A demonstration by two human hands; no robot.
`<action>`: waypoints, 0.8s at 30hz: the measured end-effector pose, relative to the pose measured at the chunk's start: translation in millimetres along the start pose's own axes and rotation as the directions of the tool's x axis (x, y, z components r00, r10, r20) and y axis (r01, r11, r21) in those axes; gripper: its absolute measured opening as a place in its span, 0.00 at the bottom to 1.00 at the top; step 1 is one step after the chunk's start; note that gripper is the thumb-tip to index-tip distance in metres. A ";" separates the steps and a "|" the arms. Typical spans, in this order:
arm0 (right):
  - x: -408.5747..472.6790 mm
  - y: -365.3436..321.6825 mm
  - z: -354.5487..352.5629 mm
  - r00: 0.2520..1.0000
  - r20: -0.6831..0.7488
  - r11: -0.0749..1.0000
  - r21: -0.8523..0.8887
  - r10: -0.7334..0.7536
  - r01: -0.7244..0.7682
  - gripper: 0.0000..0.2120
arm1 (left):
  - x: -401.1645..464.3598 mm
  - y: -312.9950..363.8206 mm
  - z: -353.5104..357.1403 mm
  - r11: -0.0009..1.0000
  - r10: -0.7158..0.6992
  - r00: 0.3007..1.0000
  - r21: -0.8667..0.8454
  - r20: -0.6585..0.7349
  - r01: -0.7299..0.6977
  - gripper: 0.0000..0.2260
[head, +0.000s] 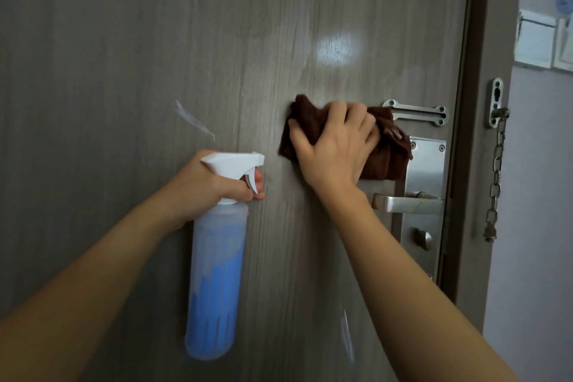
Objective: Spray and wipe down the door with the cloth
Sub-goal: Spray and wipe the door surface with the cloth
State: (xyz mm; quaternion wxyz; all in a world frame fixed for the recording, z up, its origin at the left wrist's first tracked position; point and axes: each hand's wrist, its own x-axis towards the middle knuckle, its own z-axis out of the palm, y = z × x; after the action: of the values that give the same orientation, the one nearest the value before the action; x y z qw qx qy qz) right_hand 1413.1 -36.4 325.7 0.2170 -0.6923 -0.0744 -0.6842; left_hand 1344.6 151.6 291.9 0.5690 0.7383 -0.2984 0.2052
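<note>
Head view, single entry.

Grey-brown wood-grain door (155, 56): fills most of the frame, shut against its frame at right; faint streaks and a pale reflection on the panel.

Dark brown bunched cloth (384, 161): pressed flat to the door just left of the brushed-steel lock plate (429, 161), its right edge overlapping that plate.

Right hand (335, 149): grip curled over the cloth, fingers bent around its top fold, palm pushing it onto the panel.

Left hand (210, 186): grip wrapped round the neck of the translucent spray bottle of blue liquid (217, 273), one finger on the trigger of the white nozzle, which points at the door; bottle hangs upright, roughly two-thirds full.

Steel lever handle (409, 203), slide rail (415, 112) and hanging security chain (496, 177): right of the cloth.

Hazards, as judged: loose cloth folds may snag on the rail or lever; the trigger finger could fire spray onto the hardware or wrist; liquid may run into the lock.
</note>
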 end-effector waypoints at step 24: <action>5.3 2.5 -1.0 1.000 -0.008 0.999 -0.023 0.024 -0.024 0.29 | 0.9 -1.7 -1.5 1.000 -0.007 1.000 -0.019 0.004 0.007 0.14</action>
State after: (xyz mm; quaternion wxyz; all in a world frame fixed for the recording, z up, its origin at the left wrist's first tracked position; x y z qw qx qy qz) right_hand 1413.5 -40.1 330.4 0.2174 -0.6929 -0.0572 -0.6851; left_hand 1346.4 153.2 291.6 0.5761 0.7343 -0.2990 0.1988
